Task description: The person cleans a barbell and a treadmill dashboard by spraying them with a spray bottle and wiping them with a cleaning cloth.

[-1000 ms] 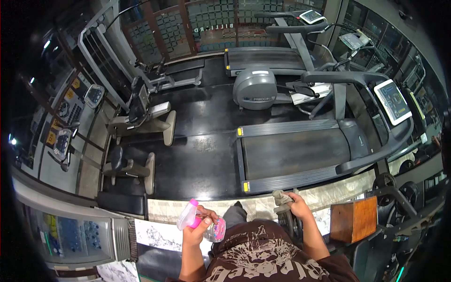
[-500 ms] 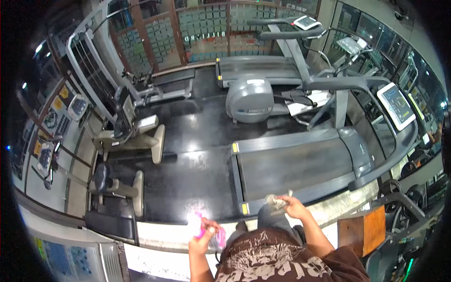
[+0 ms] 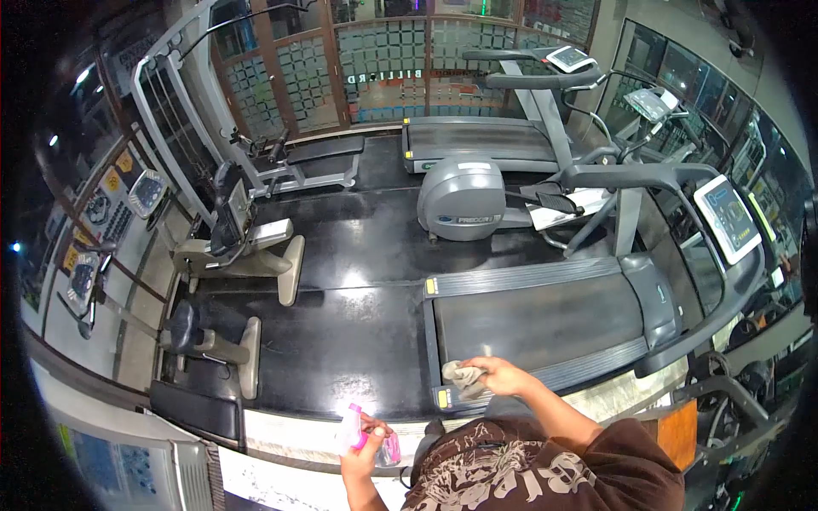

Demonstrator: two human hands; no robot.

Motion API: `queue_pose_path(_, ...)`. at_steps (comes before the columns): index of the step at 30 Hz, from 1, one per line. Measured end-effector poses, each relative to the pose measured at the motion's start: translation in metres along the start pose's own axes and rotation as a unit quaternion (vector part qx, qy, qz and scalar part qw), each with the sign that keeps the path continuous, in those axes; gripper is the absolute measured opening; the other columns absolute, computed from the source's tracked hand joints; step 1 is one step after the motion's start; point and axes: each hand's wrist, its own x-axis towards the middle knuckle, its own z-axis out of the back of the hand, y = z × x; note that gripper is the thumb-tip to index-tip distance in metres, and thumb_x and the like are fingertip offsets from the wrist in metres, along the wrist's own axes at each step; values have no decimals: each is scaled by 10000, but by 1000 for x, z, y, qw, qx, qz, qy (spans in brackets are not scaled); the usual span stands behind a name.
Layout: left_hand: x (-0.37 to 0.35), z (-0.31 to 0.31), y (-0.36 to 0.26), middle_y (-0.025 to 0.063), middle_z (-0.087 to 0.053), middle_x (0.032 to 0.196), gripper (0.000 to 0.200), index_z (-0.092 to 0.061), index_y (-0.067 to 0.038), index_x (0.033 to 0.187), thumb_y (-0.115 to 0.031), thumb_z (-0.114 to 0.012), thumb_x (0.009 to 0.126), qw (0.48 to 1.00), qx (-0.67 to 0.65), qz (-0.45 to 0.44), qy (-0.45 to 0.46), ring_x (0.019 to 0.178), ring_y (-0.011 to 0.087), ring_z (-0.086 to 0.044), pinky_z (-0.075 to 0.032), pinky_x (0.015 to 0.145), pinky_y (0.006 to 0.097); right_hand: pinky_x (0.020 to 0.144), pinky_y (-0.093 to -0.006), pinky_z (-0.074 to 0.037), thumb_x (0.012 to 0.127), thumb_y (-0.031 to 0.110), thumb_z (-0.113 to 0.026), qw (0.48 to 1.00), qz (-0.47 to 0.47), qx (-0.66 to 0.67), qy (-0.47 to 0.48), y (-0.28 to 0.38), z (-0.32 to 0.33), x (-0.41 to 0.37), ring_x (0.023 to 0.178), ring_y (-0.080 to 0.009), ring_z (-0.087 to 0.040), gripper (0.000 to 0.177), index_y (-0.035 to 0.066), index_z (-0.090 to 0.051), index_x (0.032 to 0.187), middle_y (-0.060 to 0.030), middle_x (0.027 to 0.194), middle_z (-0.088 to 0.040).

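Observation:
My left hand (image 3: 370,444) is closed around a spray bottle (image 3: 391,451) with pink and clear parts, low in the middle of the view. In my right hand (image 3: 504,376) is a crumpled greyish-beige cloth (image 3: 465,380), pinched so that it hangs from the fingers. From this angle the cloth overlaps the near left corner of a treadmill (image 3: 537,319). The bottle is held to the left of the cloth, in front of the pale floor strip (image 3: 281,434).
An elliptical machine (image 3: 464,200) and a second treadmill (image 3: 477,140) stand farther off. Exercise bikes (image 3: 243,251) and a cable machine (image 3: 162,111) are on the left. A wooden box (image 3: 678,434) is close on my right. Black matting (image 3: 341,332) covers the floor.
My right hand has moved left with the cloth, toward the treadmill's near corner. The left hand has shifted slightly down with the bottle. The camera view has tilted slightly upward.

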Motion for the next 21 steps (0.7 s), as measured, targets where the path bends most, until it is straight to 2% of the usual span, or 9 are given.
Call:
queue_pose_path(3,-3,-17,14,126,-658,870,305,-529,24,1100,-28,-722,868,1000,3,6,-14,805,226,-666,-554,751,366,1042,-367,-460,828,-78,-465,997,62,-38,2,15,18,-1,1206,-305,-607,519,39,-578,1321,-187,1279,-642)
queue_pose_path(6,0,-43,35,127,-664,884,301,-530,21,1104,-35,-718,875,1000,23,4,-10,807,222,-667,-556,758,363,1088,-361,-422,873,-88,-466,998,48,-31,20,25,49,-18,1247,-266,-576,511,59,-572,1350,-148,1324,-621)
queue_pose_path(9,4,-83,55,128,-668,894,296,-531,21,1102,-45,-717,882,998,58,7,8,812,213,-667,-555,763,354,1063,-366,-442,894,-53,-495,993,104,-53,-15,-2,86,-35,1217,-269,-596,481,78,-574,1350,-142,1301,-634)
queue_pose_path(13,14,-144,94,121,-672,900,296,-530,28,1099,-64,-720,892,991,113,-20,71,819,199,-670,-556,773,337,1014,-389,-474,863,-12,-513,997,55,-35,-39,-7,150,-70,1167,-308,-623,450,28,-568,1308,-186,1234,-653)
queue_pose_path(15,16,-193,108,117,-674,906,296,-530,29,1101,-68,-719,895,995,79,-3,62,830,197,-672,-558,780,341,1006,-386,-475,873,11,-521,996,44,-37,-73,-13,184,-91,1150,-303,-629,431,24,-569,1302,-190,1204,-663)
queue_pose_path(18,20,-249,139,117,-670,912,267,-536,14,1102,-48,-702,903,994,68,9,88,858,208,-674,-566,786,356,959,-364,-487,904,45,-528,994,56,-1,-90,-48,229,-116,1080,-261,-643,368,21,-581,1267,-174,1132,-682)
queue_pose_path(21,21,-308,155,116,-664,903,233,-552,3,1080,1,-690,893,994,28,42,99,852,223,-680,-570,770,366,916,-314,-487,957,114,-561,993,43,66,-92,-87,264,-135,1030,-169,-619,331,23,-593,1274,-111,1112,-691)
